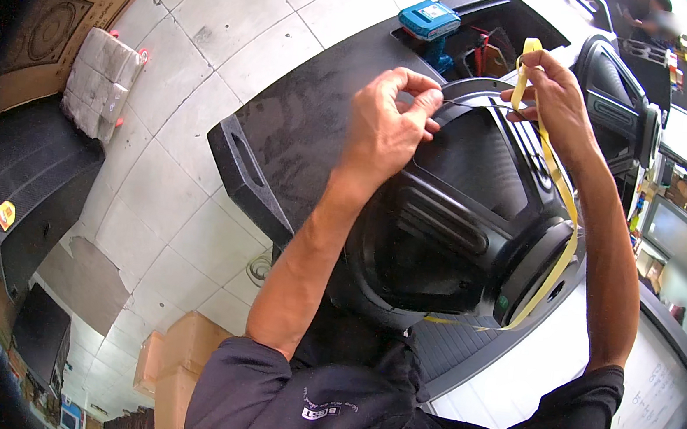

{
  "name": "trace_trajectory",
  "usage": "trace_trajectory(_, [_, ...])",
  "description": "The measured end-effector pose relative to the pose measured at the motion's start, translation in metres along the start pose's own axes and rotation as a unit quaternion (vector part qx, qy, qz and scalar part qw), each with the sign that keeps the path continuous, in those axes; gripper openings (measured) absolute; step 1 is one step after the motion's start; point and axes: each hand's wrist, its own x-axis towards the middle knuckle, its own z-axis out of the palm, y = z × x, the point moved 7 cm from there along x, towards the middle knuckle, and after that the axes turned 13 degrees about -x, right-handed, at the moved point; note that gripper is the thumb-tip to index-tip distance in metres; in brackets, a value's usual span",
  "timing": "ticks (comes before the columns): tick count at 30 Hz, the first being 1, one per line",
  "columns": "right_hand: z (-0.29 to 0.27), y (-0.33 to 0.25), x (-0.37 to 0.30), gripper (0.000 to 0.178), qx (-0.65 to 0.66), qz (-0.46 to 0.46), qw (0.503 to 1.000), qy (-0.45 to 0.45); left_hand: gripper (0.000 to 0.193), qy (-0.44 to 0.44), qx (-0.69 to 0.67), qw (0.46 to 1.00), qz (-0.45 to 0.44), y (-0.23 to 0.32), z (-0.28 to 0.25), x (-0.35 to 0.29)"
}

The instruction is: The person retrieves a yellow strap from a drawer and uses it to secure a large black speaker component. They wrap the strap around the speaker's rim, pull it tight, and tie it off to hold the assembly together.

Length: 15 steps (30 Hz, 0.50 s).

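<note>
A large black speaker driver [435, 230], with an open frame and a round magnet end, rests in front of me on a black speaker cabinet [307, 124]. Above its rim, my left hand [386, 128] pinches one end of a thin dark wire [476, 106]. The wire runs across to my right hand [559, 101], whose fingers are closed on a yellow strip [560, 264]. From there the strip loops upward, then hangs down past the magnet end to the driver's near side. Whether the wire ends inside the right fingers is hidden.
A blue cordless drill [430, 23] stands in the cabinet's opening. Another black driver [618, 109] sits at the far right. Cardboard boxes [185, 352] and a black cabinet [36, 185] stand on the tiled floor to the left. A blurred person [651, 21] is far off at the upper right.
</note>
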Motion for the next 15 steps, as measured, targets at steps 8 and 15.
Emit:
trace_trajectory(8, [-0.017,0.007,0.031,0.036,-0.036,-0.052,0.997,-0.043,0.030,-0.152,0.306,0.865,0.369,0.043,0.044,0.035])
trace_trajectory(15, [-0.031,-0.011,0.004,0.047,-0.093,-0.097,0.990,-0.053,0.044,-0.306,0.266,0.909,0.092,0.013,0.103,0.076])
